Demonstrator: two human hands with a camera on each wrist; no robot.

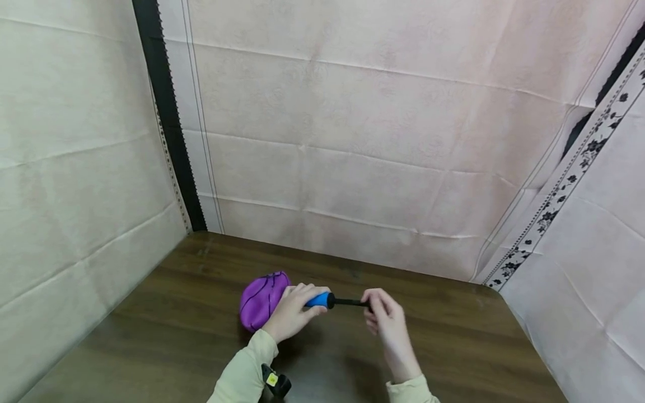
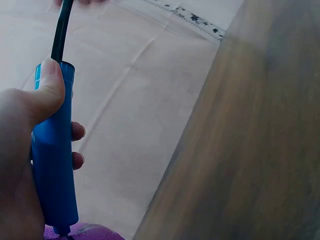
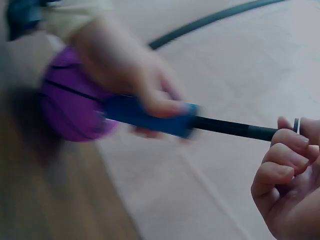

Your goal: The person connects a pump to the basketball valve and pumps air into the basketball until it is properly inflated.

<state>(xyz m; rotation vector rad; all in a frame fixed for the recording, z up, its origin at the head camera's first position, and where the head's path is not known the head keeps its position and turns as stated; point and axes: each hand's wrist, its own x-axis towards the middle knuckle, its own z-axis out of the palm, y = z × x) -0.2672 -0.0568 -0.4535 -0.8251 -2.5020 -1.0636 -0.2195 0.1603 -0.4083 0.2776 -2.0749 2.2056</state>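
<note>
A small purple ball with black lines (image 1: pixel 264 299) is on the left, its surface looking slightly dented. A hand pump with a blue barrel (image 1: pixel 318 300) joins it, the narrow tip meeting the ball (image 2: pixel 95 232) in the left wrist view. My left hand (image 1: pixel 294 314) grips the barrel, thumb along its top end and fingers wrapped behind. Out of the barrel's other end comes a black rod (image 3: pixel 230 127). My right hand (image 1: pixel 385 316) holds the handle at the rod's far end with curled fingers, mostly hiding it.
A brown wood-grain table (image 1: pixel 151 324) lies under both hands. Pale creased cloth (image 1: pixel 353 140) hangs as walls behind and at both sides. The left sleeve carries a black wrist device (image 1: pixel 276 382).
</note>
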